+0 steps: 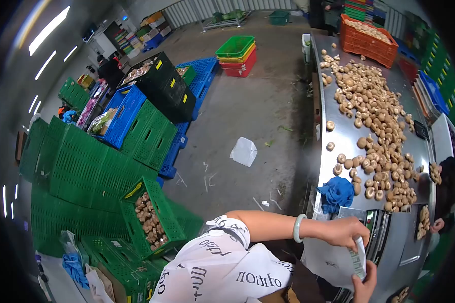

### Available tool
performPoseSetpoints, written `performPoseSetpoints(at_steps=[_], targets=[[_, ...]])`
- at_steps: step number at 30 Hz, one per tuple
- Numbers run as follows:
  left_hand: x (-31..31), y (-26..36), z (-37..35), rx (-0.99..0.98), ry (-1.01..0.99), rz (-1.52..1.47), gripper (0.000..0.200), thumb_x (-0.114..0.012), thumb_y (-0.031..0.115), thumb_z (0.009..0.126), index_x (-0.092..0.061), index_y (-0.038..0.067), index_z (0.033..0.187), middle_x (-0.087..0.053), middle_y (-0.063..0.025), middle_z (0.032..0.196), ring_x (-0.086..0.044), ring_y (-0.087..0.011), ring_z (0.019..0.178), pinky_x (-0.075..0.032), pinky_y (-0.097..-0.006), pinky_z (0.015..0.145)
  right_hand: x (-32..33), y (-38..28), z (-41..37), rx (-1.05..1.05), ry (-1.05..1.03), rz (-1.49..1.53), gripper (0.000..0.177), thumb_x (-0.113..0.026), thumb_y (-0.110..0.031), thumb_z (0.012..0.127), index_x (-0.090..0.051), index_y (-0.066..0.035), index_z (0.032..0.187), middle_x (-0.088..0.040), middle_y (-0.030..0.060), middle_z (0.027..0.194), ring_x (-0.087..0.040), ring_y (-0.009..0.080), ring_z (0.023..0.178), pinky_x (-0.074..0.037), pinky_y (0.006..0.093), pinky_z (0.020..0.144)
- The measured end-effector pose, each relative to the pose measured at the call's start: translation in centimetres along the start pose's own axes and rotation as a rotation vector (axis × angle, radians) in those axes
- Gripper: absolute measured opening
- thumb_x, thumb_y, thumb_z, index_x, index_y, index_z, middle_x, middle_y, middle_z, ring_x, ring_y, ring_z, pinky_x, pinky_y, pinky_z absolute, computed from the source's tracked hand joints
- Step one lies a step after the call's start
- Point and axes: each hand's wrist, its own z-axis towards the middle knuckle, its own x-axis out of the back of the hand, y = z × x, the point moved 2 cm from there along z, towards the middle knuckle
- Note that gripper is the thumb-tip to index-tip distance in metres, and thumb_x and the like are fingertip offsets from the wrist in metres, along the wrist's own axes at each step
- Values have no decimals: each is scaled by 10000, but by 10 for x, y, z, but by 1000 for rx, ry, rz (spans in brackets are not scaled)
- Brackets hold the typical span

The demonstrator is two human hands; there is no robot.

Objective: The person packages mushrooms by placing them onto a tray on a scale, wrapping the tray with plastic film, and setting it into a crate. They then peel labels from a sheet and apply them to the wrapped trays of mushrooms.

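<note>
My left hand (351,232), with a pale bangle (299,228) on its wrist, pinches the upper edge of a white printed sheet (333,262). Lower down, my right hand (365,284) grips the same sheet's near corner between thumb and fingers. Greenish print runs along the sheet's right side. Just beyond my left hand, a crumpled blue cloth (335,194) lies on the metal table (333,136). Loose brown mushrooms (374,126) are spread over much of that table. A dark slotted fixture (378,235) sits right beside my left hand.
An orange crate (367,40) of mushrooms stands at the table's far end. Another person's hand (437,225) shows across the table, near small mushroom piles (423,222). Behind me, a green crate (151,217) holds mushrooms beside stacked crates. Plastic (243,151) lies on the floor.
</note>
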Motion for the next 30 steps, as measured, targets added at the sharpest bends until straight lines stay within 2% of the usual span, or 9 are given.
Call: performPoseSetpoints(at_steps=[2, 5, 8, 13, 15, 16, 21, 27, 30], targets=[[2, 12, -3, 14, 104, -35, 219, -766, 62, 680, -669, 55, 876, -597, -67, 605, -603, -185, 593, -450, -324, 566, 17, 23, -25, 12, 112, 117, 455, -670, 35, 816, -517, 63, 1244, -593, 136, 1148, -546, 211, 1070, -416, 314, 948], [2, 19, -6, 47, 83, 1, 200, -752, 59, 704, -663, 40, 882, -602, -67, 611, -595, -182, 574, -444, -323, 560, 24, 41, -55, -190, 210, -59, 228, -658, 32, 835, -609, 47, 1057, -623, 52, 948, -559, 142, 875, -456, 264, 799], [-7, 22, -12, 39, 111, -53, 168, -737, 56, 736, -662, 35, 885, -605, -87, 619, -592, -164, 574, -448, -311, 573, 18, 44, -78, -47, 196, 126, 141, -668, -4, 846, -626, 38, 974, -607, 14, 887, -532, 111, 818, -440, 240, 745], [-6, 24, -26, 57, 86, 49, 139, -693, 105, 823, -651, 29, 931, -665, -84, 758, -628, -176, 676, -480, -315, 632, 18, 71, -93, -71, 290, 74, 123, -657, -22, 849, -652, 15, 966, -630, 36, 928, -574, 133, 802, -473, 263, 771], [-3, 26, -30, 31, 76, 101, 139, -652, 160, 877, -643, 32, 932, -642, -91, 768, -623, -194, 693, -489, -324, 645, 1, 64, -86, 163, 466, -32, 197, -614, -47, 815, -463, -47, 690, -384, -32, 608, -330, 46, 576, -270, 236, 500], [-2, 15, -34, 5, 92, 157, 157, -610, 189, 915, -640, 36, 937, -624, -102, 768, -600, -179, 691, -486, -321, 643, 5, 55, -92, 123, 408, -103, 85, -630, -41, 799, -570, 16, 775, -552, 67, 660, -503, 117, 605, -407, 276, 560], [-6, 42, -42, 336, 143, 189, 282, -525, 186, 977, -574, -3, 773, -505, -40, 673, -407, -59, 626, -365, -293, 541, -12, 26, -113, 181, 447, -299, 135, -624, -172, 893, -618, -40, 866, -591, 168, 694, -601, 321, 603, -461, 380, 568], [-38, 48, -25, 280, -100, -280, 290, -642, 91, 881, -596, 4, 1154, -614, -50, 1067, -573, -98, 895, -465, -235, 755, -19, 44, -153, 77, 529, -187, 195, -580, -234, 938, -582, -56, 859, -564, 143, 637, -578, 338, 597, -434, 395, 535], [-53, 46, -24, 264, -127, -80, 213, -697, 56, 836, -636, -4, 1032, -630, -21, 908, -563, -67, 784, -445, -202, 665, -28, 51, -172, 47, 571, -216, 218, -591, -257, 932, -565, -54, 855, -565, 144, 619, -576, 341, 572, -435, 405, 516]])
